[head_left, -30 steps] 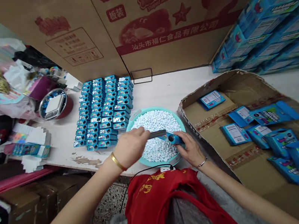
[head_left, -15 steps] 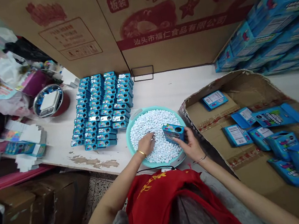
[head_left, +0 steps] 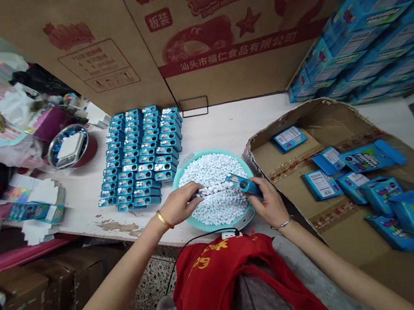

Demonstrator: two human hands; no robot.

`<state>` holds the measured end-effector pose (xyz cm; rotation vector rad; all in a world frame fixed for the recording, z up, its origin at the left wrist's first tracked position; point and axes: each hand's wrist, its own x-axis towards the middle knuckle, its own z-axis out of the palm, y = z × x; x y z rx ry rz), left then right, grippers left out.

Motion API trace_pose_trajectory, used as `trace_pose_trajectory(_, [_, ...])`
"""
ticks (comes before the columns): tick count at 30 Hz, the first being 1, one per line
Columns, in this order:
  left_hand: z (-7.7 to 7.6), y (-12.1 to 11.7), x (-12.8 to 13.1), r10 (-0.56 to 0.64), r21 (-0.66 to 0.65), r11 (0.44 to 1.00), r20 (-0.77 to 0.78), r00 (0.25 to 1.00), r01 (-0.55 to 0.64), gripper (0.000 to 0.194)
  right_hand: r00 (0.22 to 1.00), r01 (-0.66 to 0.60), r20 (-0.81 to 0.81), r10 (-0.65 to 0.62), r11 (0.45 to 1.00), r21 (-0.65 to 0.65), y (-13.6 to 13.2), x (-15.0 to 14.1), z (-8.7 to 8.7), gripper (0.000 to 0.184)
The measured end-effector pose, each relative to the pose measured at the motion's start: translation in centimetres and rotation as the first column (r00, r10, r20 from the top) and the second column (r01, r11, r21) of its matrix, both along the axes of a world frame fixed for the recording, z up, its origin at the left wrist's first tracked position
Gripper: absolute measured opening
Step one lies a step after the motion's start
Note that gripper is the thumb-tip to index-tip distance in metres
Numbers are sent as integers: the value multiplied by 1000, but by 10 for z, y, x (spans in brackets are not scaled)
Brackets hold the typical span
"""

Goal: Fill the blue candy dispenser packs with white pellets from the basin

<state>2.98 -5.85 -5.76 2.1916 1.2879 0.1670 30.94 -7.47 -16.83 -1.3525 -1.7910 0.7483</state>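
A turquoise basin [head_left: 176, 181] full of small white candies [head_left: 222, 213] stands at the table's front edge. My right hand [head_left: 270, 203] grips a small blue candy box [head_left: 249, 186] over the basin's right side, tilted with its round hole showing. My left hand [head_left: 181, 203], wearing a gold bangle, is over the basin's left rim. Its thumb and fingers are apart, pointing at the box. A line of slightly blurred white candies runs between those fingertips and the box; whether they are in the air or lie on the heap, I cannot tell.
Rows of blue boxes [head_left: 139, 158] with holes stand left of the basin. An open carton [head_left: 283, 169] with loose blue packs is on the right. Large cartons [head_left: 234, 80] and stacked blue boxes [head_left: 365, 41] rise behind. A red bowl [head_left: 90, 150] holds a white scale.
My left hand has drawn back leftward out of the candies, and its fingers have parted. The box in my right hand has turned and tilted. The camera view has shifted slightly.
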Motion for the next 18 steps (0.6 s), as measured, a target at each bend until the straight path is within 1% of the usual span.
trace_pose_trajectory(2, [22, 6, 10, -77, 5, 997, -110, 991, 78, 22, 998, -58, 22, 57, 998, 35, -1, -6, 1, 36])
trace_pose_trajectory(4, [40, 11, 24, -141, -9, 990, -258, 956, 143, 20, 996, -90, 32, 89, 994, 60, -3, -12, 2, 38])
trace_pose_trajectory(6, [56, 14, 41, -183, -26, 982, -410, 893, 189, 20, 993, -109, 43, 106, 991, 73, -5, -17, 3, 38])
trace_pose_trajectory(8, [70, 13, 58, -203, -27, 975, -526, 826, 222, 19, 992, -123, 44, 120, 990, 72, -7, -20, 4, 38])
trace_pose_trajectory(10, [82, 10, 72, -211, -11, 967, -593, 777, 254, 18, 991, -134, 38, 132, 989, 61, -8, -22, 2, 39])
trace_pose_trajectory(12, [90, 7, 80, -205, 19, 962, -616, 761, 274, 19, 992, -128, 25, 127, 990, 57, -9, -22, -1, 38])
trace_pose_trajectory(14, [89, 6, 75, -180, 64, 960, -605, 776, 272, 18, 994, -107, 7, 107, 992, 60, -9, -21, -4, 37])
trace_pose_trajectory(15, [84, 6, 67, -151, 91, 964, -592, 792, 251, 18, 996, -92, -5, 92, 994, 60, -8, -19, -6, 36])
trace_pose_trajectory(16, [75, 6, 56, -109, 116, 970, -578, 809, 214, 18, 997, -76, -18, 77, 996, 57, -8, -17, -8, 36])
trace_pose_trajectory(17, [63, 7, 43, -55, 135, 978, -570, 820, 160, 18, 998, -61, -32, 63, 997, 47, -8, -15, -9, 36])
trace_pose_trajectory(18, [48, 8, 28, 8, 147, 985, -571, 821, 93, 19, 998, -47, -45, 48, 998, 33, -7, -13, -10, 35])
